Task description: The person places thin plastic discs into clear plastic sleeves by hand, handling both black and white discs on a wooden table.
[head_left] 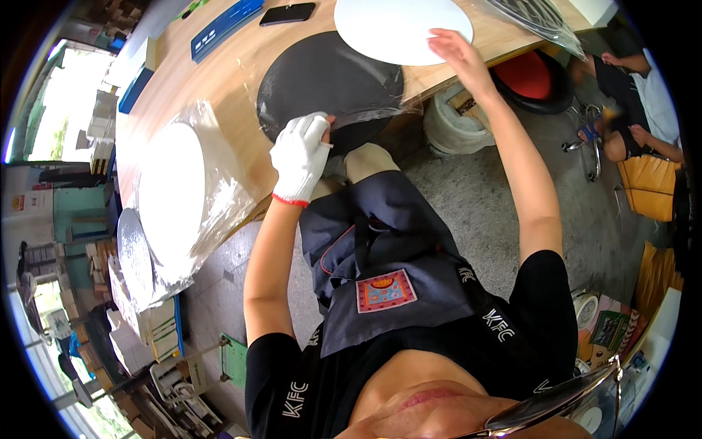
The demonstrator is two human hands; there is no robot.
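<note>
My left hand, in a white glove with a red cuff and bare fingertips, is closed at the near edge of a dark grey round disc. Clear plastic film runs along that edge, and the glove hides just where the fingers grip. My bare right hand reaches over the right edge of a white round disc. Its fingers are stretched out, lying on the white surface. The white disc overlaps the far right part of the dark one.
White discs in clear plastic lie on the wooden table at left. A phone and a blue box lie at the back. Below the right edge stand a white bin and a red-topped stool. Another person sits at far right.
</note>
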